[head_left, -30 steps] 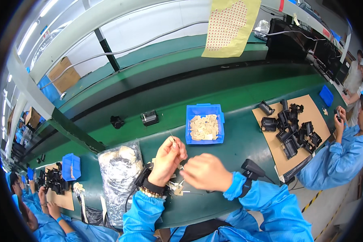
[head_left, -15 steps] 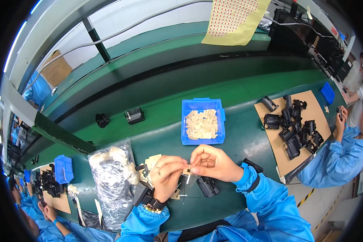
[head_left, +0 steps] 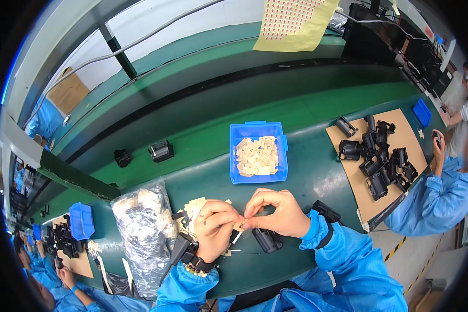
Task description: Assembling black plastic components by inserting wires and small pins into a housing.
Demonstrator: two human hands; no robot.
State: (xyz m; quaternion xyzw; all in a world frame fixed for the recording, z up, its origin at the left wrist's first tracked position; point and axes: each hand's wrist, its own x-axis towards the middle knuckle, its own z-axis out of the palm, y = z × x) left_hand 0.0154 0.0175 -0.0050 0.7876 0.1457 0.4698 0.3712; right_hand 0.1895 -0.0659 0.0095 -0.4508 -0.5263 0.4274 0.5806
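My left hand [head_left: 214, 229] and my right hand [head_left: 276, 212] meet over the near bench, both closed in a pinch, fingertips almost touching. Between them is a small tan paper piece [head_left: 238, 226], gripped by both. Just below it shows a narrow white strip [head_left: 236, 237]; whether it is joined to the piece I cannot tell. A black plastic housing [head_left: 267, 241] lies on the bench under my right hand. Beside my left hand, loose tan pieces [head_left: 194, 206] lie in a pile. Ahead of my hands stands a blue bin [head_left: 258, 180] holding many similar tan pieces.
A clear plastic bag [head_left: 143, 229] of pale pieces lies at left. Another black housing [head_left: 325, 211] sits by my right sleeve. Several housings rest on a cardboard sheet [head_left: 343, 179] at right, near a co-worker. Two black parts, one a housing [head_left: 161, 151], lie on the far green strip.
The whole view has shifted slightly. My hands still pinch the tan piece, which has turned a little between the fingertips. The black parts on the far green strip have moved left.
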